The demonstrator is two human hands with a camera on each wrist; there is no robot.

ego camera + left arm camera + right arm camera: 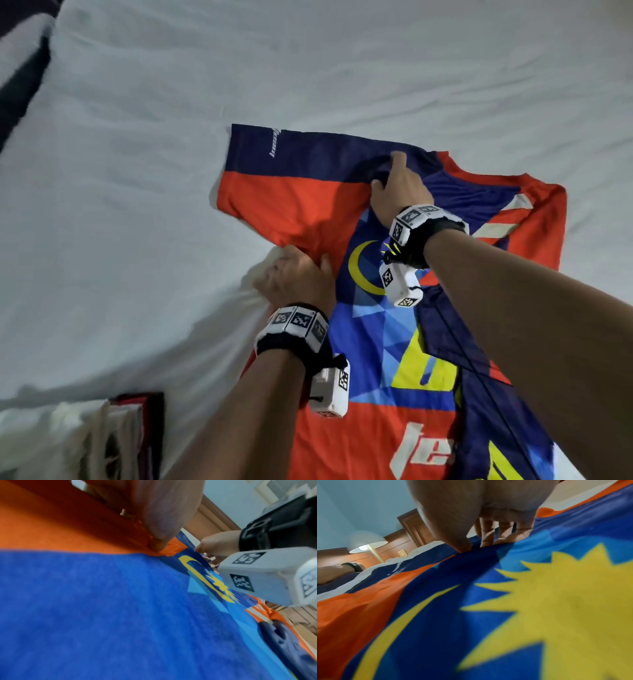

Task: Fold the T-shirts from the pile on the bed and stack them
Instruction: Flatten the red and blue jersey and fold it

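Observation:
An orange, navy and blue T-shirt (373, 346) with a yellow crescent and star print lies spread on the white bed sheet (137, 171). Its left sleeve (281, 178) sticks out flat, and its right side is folded over, navy side up. My left hand (296, 270) grips the orange fabric at the underarm below that sleeve; in the left wrist view the left hand (157, 543) digs into bunched orange cloth. My right hand (390, 174) pinches navy fabric at the shoulder. In the right wrist view the thumb and fingers of my right hand (476, 546) close on a raised fold.
A stack of folded clothes (126, 435) sits at the near left edge of the bed. White sheet stretches to the left and beyond the shirt. A lit lamp (368, 546) and a wooden headboard (412, 527) stand behind the bed.

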